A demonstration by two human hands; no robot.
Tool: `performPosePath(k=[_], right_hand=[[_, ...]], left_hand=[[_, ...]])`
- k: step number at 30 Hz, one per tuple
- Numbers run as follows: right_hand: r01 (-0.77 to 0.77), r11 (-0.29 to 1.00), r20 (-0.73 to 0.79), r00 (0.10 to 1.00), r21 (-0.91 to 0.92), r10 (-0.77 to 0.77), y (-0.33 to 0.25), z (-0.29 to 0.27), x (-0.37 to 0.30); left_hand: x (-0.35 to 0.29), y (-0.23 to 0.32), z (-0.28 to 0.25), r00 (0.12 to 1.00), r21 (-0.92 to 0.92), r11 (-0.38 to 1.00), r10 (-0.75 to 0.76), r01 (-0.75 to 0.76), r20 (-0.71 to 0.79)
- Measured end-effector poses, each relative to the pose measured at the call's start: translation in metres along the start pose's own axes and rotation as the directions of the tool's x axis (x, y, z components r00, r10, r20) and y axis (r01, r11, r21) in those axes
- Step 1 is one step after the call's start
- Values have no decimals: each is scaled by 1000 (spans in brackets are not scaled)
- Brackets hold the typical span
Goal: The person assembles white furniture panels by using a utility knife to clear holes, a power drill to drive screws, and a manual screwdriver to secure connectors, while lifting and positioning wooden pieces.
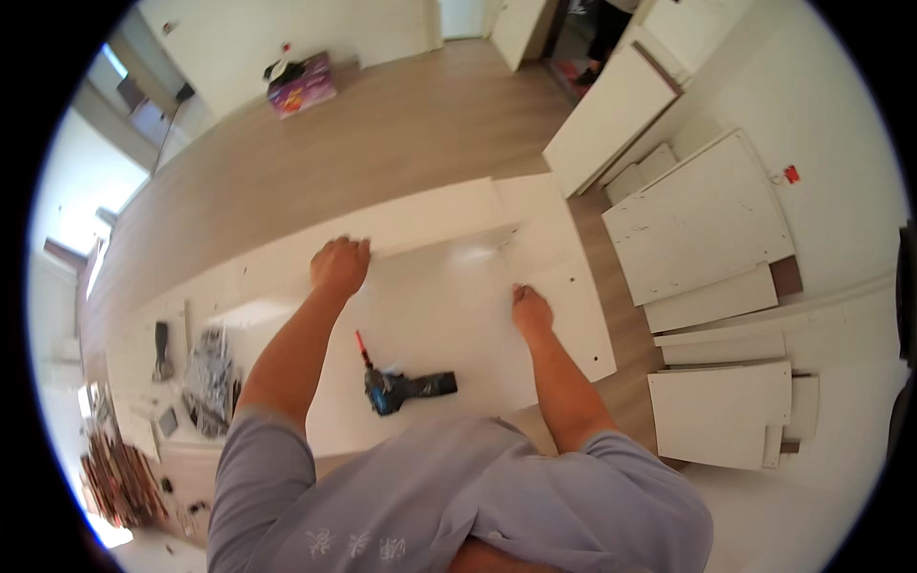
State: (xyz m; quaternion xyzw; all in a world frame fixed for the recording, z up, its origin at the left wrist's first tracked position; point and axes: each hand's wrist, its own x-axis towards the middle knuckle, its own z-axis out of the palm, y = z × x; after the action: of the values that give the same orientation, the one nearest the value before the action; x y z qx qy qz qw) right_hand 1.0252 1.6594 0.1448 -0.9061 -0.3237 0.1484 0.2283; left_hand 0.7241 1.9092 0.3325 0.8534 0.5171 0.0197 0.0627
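A glossy white panel [435,301] lies in front of me on top of larger white boards [564,224]. My left hand [341,265] is closed at its far left part, with the fingers curled over and the fingertips hidden. My right hand [531,310] is closed at the panel's right edge, thumb on top. Between my forearms, a blue and black cordless drill [387,392] with a long red-tipped bit [361,342] rests on its side on the panel, touched by neither hand.
At the left of the boards are a clear plastic bag of hardware [210,372] and a dark-handled tool [161,349]. More white panels [702,224] lean against the right wall. A purple box [304,91] sits on the far floor. Wood strips [119,477] are piled lower left. Another person's leg [604,38] shows in the doorway.
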Motion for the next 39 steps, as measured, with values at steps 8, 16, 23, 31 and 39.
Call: performPosePath(k=[8,16,23,31,39], right_hand=[[-536,617,605,787,576,120,-18,-10,-4],[-544,585,588,797,602,136,6,-22,-20],[-564,346,483,824,750,296,56,-24,-200],[-438,657,400,890,614,219,-78,-36,-316],[-198,906,624,777,374,-88,-252,59,-343]], left_hand=[[-7,-11,0,999,1,1000,7,-7,43],[-12,-25,5,951,-404,906,-8,-124,-310],[-181,-113,59,937,-797,600,-312,67,-156],[-340,-373,127,606,-897,143,-779,419,159],[-360,-576,55,624,-761,516,-758,394,-192]])
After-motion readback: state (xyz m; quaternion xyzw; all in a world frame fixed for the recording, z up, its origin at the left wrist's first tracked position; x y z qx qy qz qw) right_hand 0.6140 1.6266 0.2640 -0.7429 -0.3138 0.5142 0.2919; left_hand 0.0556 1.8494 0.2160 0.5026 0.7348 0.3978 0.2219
